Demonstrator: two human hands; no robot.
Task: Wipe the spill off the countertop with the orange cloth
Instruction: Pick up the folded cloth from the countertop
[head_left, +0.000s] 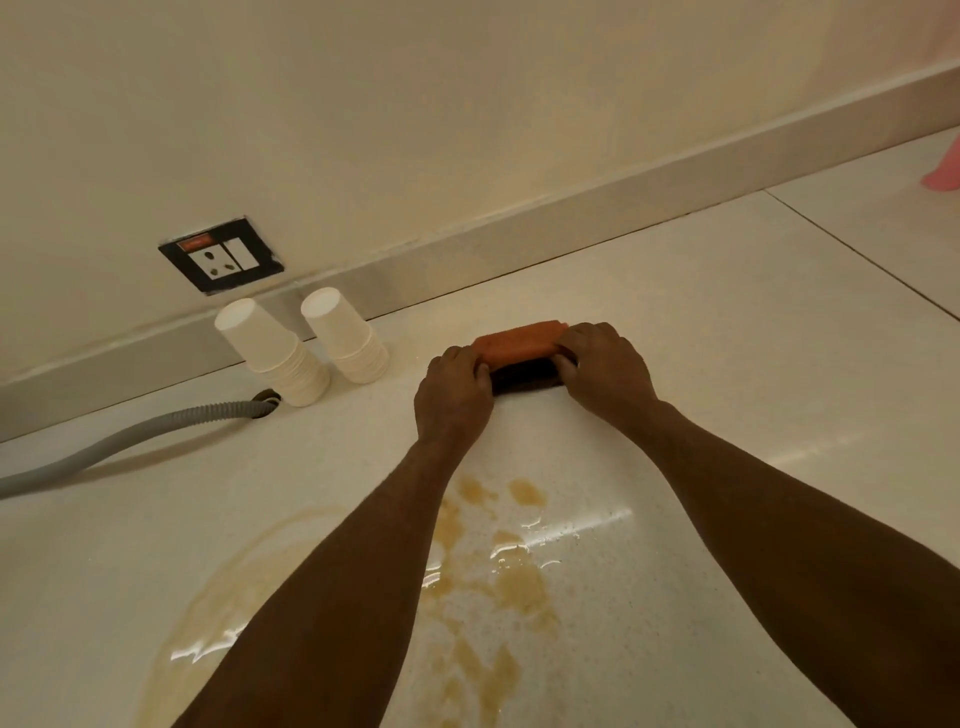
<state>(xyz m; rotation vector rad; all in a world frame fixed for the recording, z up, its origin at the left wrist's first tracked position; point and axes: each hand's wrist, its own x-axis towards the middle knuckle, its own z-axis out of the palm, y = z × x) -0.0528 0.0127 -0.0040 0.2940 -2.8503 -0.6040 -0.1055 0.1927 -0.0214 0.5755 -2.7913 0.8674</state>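
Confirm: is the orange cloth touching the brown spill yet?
Apart. The head view shows the orange cloth held off the counter by both hands, with bare countertop between it and the spill.

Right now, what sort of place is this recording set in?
Probably a kitchen or pantry counter: a pale countertop against a wall with a power socket, stacked paper cups upside down, and a grey drain hose.

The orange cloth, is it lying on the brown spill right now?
No. The orange cloth is held by both hands beyond the spill.
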